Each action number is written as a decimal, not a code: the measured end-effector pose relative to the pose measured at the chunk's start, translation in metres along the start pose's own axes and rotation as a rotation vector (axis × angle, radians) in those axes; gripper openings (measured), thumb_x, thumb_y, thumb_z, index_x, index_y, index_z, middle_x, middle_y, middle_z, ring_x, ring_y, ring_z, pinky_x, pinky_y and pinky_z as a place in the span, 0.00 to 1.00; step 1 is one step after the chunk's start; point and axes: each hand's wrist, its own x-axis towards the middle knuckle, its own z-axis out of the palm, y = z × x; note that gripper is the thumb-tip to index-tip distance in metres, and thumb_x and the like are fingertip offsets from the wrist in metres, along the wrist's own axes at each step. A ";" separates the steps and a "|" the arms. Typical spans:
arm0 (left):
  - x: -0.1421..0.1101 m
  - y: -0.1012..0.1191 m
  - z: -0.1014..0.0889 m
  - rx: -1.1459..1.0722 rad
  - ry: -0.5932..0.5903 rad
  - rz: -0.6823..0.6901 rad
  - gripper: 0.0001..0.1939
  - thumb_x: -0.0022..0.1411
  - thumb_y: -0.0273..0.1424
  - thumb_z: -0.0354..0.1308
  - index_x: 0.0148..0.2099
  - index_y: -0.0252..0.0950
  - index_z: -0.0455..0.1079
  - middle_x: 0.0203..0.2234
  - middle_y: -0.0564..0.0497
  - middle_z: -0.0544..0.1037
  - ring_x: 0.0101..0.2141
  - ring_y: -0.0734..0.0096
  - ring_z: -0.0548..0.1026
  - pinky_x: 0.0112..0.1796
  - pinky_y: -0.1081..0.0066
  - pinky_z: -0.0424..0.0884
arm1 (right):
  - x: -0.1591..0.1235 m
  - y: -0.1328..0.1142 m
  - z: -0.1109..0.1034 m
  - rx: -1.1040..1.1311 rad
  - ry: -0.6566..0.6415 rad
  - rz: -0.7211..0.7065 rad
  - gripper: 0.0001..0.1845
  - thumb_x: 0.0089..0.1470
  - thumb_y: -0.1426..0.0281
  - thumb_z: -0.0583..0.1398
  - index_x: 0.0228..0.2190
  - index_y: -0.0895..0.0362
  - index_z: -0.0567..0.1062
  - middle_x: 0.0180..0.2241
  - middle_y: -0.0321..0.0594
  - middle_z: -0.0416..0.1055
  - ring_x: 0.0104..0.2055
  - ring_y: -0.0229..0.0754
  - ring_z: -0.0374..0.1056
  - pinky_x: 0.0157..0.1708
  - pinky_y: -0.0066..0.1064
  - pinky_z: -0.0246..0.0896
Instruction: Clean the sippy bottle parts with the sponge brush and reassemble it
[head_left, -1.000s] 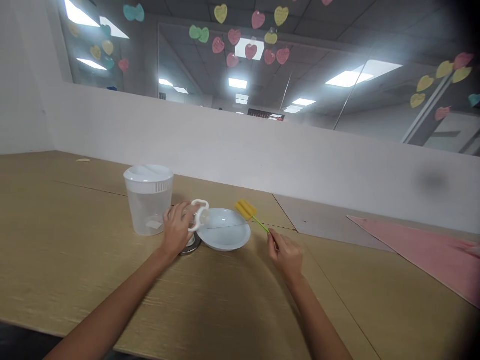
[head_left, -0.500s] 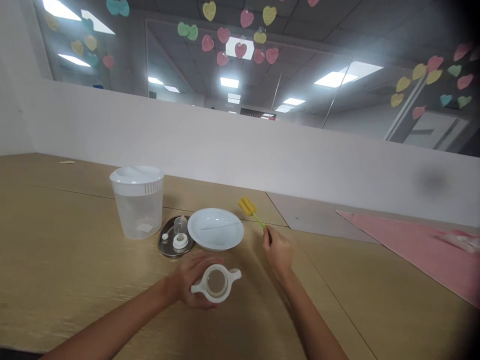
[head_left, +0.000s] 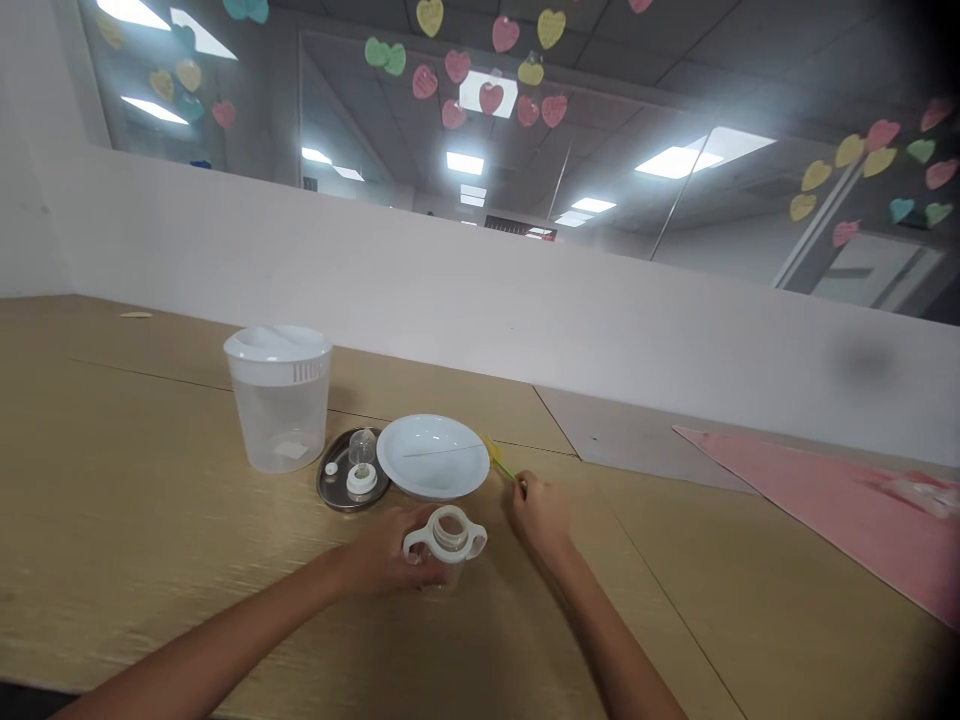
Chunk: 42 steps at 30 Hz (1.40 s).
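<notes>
My left hand (head_left: 385, 555) is shut around a clear baby bottle (head_left: 448, 548) with a white two-handled collar, close to the table's near side. My right hand (head_left: 540, 518) pinches the green stem of a yellow sponge brush (head_left: 501, 461), whose sponge tip sits beside the rim of a white plate (head_left: 431, 457). Behind the bottle, a steel tray (head_left: 336, 487) holds a clear teat (head_left: 362, 447), a white ring (head_left: 361, 481) and a small white cap (head_left: 331, 468). Neither hand touches the tray.
A clear plastic jug (head_left: 277, 410) with a white lid stands left of the tray on the wooden table (head_left: 150, 490). A pink sheet (head_left: 814, 510) and a grey board (head_left: 637, 442) lie to the right. A white wall runs behind.
The bottle has swung from showing its open end to standing more upright in my left hand. My right hand has moved left, and the sponge tip has dipped toward the plate.
</notes>
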 end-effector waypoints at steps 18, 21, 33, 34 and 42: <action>-0.008 -0.074 -0.074 0.714 0.700 -0.288 0.16 0.62 0.38 0.46 0.31 0.35 0.70 0.26 0.49 0.73 0.30 0.69 0.70 0.29 0.73 0.61 | -0.002 -0.012 0.005 0.435 -0.048 0.038 0.18 0.58 0.65 0.48 0.35 0.58 0.75 0.34 0.41 0.75 0.33 0.40 0.69 0.29 0.26 0.53; -0.007 -0.084 -0.072 0.830 0.582 -0.374 0.15 0.62 0.36 0.45 0.34 0.36 0.71 0.32 0.47 0.75 0.35 0.65 0.72 0.31 0.72 0.64 | 0.005 -0.013 0.006 0.559 0.037 0.007 0.20 0.57 0.64 0.47 0.40 0.60 0.74 0.34 0.42 0.74 0.33 0.41 0.68 0.32 0.27 0.57; -0.005 -0.097 -0.068 0.954 0.327 -0.561 0.16 0.60 0.31 0.47 0.31 0.31 0.74 0.30 0.38 0.78 0.39 0.53 0.74 0.42 0.60 0.65 | 0.071 -0.046 -0.012 0.264 -0.250 -0.074 0.16 0.56 0.70 0.51 0.34 0.57 0.79 0.35 0.42 0.76 0.36 0.40 0.71 0.30 0.24 0.55; -0.005 -0.097 -0.067 0.954 0.322 -0.566 0.16 0.60 0.32 0.47 0.31 0.31 0.75 0.30 0.38 0.78 0.39 0.53 0.74 0.42 0.60 0.65 | 0.072 -0.048 -0.013 0.235 -0.238 -0.059 0.15 0.55 0.71 0.52 0.34 0.58 0.79 0.35 0.43 0.76 0.37 0.41 0.71 0.30 0.24 0.55; -0.006 -0.093 -0.067 0.959 0.277 -0.597 0.22 0.63 0.37 0.43 0.34 0.31 0.75 0.35 0.37 0.78 0.45 0.50 0.71 0.45 0.57 0.62 | 0.072 -0.053 -0.023 0.101 -0.254 -0.113 0.11 0.50 0.74 0.56 0.33 0.58 0.78 0.36 0.44 0.76 0.38 0.41 0.71 0.32 0.25 0.56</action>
